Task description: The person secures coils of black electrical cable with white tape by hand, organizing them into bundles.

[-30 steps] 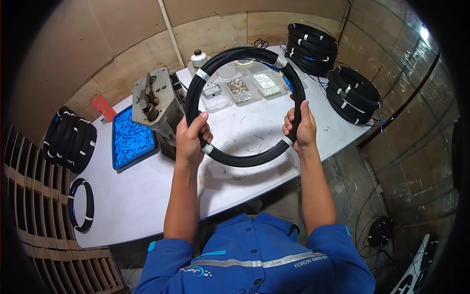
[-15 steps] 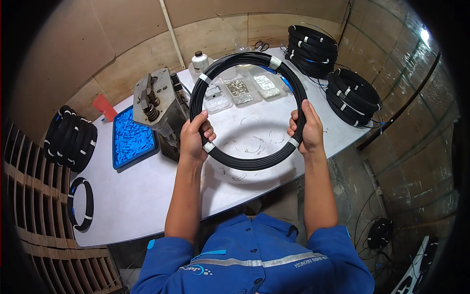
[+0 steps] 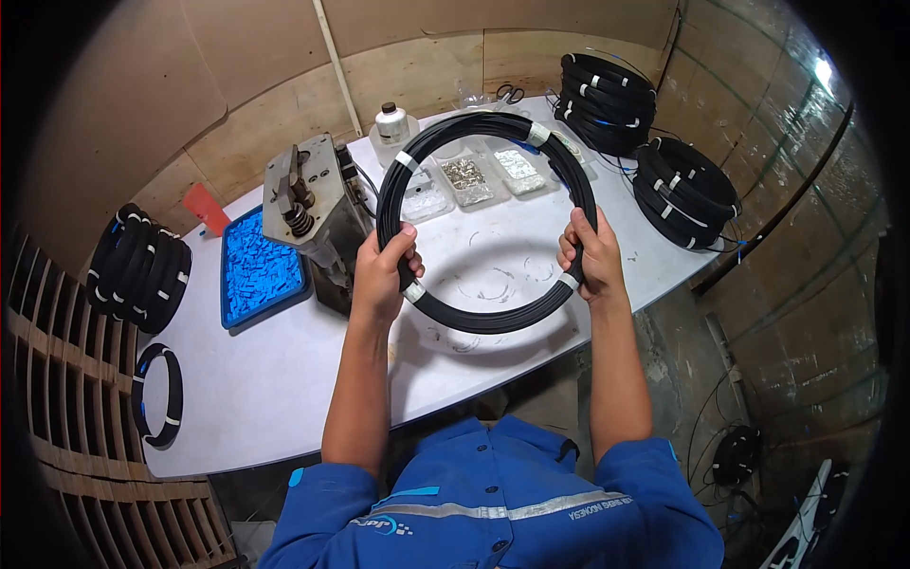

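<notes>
A coil of black cable (image 3: 493, 321), bound with several white tape bands and showing a bit of blue at its upper right, is held up over the white table (image 3: 284, 398). My left hand (image 3: 383, 270) is closed round the coil's left side, thumb on top, just above a tape band. On the opposite side my right hand (image 3: 595, 254) grips it in the same way, near another band. Through the ring I see bare tabletop with dark scuff marks. Parts of the clear trays behind are hidden by the coil.
Left of the coil stands a metal press (image 3: 318, 204), beside a blue tray (image 3: 265, 318) of small blue pieces. Stacked coils sit at the left (image 3: 142, 270) and right (image 3: 607, 104). Clear trays (image 3: 469, 182), a white bottle (image 3: 391, 123) and scissors (image 3: 509, 94) are at the back.
The coil's upper edge has tipped slightly lower and towards the right in view, both hands keeping their hold. The camera view has shifted a little.
</notes>
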Demonstrator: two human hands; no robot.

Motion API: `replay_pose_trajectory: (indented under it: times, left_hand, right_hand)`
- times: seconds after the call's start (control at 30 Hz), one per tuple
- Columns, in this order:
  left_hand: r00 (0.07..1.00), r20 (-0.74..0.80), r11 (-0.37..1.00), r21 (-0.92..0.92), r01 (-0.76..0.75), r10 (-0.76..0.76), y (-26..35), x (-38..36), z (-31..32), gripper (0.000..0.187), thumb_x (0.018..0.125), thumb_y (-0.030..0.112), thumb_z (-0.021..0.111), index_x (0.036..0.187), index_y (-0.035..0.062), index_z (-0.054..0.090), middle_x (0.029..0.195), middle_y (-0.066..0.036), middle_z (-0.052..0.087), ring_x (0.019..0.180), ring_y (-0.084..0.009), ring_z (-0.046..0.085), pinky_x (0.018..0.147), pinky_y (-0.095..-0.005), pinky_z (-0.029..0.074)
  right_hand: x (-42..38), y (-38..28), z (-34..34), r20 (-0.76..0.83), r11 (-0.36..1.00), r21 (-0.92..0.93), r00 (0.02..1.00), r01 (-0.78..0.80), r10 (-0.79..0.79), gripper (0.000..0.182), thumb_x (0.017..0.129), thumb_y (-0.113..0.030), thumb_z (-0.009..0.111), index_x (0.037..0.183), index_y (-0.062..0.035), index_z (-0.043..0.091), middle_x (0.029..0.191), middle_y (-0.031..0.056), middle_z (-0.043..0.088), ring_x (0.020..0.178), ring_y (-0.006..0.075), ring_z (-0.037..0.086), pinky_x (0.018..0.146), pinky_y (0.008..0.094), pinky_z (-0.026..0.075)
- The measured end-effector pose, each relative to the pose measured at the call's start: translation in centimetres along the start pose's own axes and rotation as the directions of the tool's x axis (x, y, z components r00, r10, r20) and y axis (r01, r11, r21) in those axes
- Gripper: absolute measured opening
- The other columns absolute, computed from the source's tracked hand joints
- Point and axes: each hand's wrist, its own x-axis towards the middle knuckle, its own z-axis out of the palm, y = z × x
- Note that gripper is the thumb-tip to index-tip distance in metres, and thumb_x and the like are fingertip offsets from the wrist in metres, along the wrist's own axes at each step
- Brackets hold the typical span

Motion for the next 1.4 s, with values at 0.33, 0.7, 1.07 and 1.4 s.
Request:
replay_pose_trajectory:
  times: [0.33, 0.7, 1.07, 1.4]
  left_hand:
    - [0.954, 0.251, 0.848, 0.459, -0.266, 0.163, 5.9, 0.9, 1.5, 0.023, 0.083, 0.012, 0.074, 0.098, 0.0009, 0.061, 0.071, -0.001, 0.058, 0.061, -0.009, 0.054, 0.058, -0.0248, 0.044]
    - [0.925, 0.22, 0.592, 0.717, -0.368, 0.309, 5.7, 0.4, 4.5, 0.041, 0.073, 0.005, 0.078, 0.11, 0.003, 0.06, 0.076, -0.001, 0.061, 0.07, -0.009, 0.055, 0.066, -0.0252, 0.046]
    - [0.93, 0.327, 0.716, 0.609, -0.341, 0.165, 3.8, 2.7, 1.5, 0.036, 0.079, 0.006, 0.062, 0.115, 0.0024, 0.059, 0.071, -0.002, 0.055, 0.06, -0.0106, 0.05, 0.056, -0.0271, 0.041]
    - [0.979, 0.13, 0.853, 0.481, -0.202, 0.158, 3.5, 2.0, 0.9, 0.037, 0.075, -0.001, 0.071, 0.109, 0.0029, 0.06, 0.072, 0.002, 0.054, 0.057, -0.0059, 0.048, 0.051, -0.0227, 0.038]
  right_hand:
    - [1.4, -5.5, -0.5, 0.44, 0.908, -0.198, 0.861, 0.37, -0.255, 0.062, 0.087, -0.039, 0.074, 0.13, -0.0027, 0.047, 0.065, -0.004, 0.048, 0.044, 0.0042, 0.042, 0.041, 0.0202, 0.039]
    - [1.6, -8.5, 2.3, 0.544, 0.762, -0.502, 0.834, 0.409, -0.088, 0.066, 0.083, -0.049, 0.075, 0.125, -0.0031, 0.053, 0.062, -0.0071, 0.047, 0.044, 0.0019, 0.043, 0.04, 0.0194, 0.035]
    - [2.3, -9.4, 2.5, 0.487, 0.777, -0.583, 0.868, 0.236, 0.102, 0.057, 0.086, -0.044, 0.074, 0.121, -0.0046, 0.054, 0.064, -0.0055, 0.049, 0.047, 0.0039, 0.046, 0.042, 0.0203, 0.037]
    - [2.4, -1.6, -2.9, 0.402, 0.91, -0.346, 0.912, 0.227, -0.075, 0.071, 0.087, -0.047, 0.071, 0.136, -0.0034, 0.044, 0.09, 0.0051, 0.062, 0.084, 0.0193, 0.065, 0.077, 0.0345, 0.054]
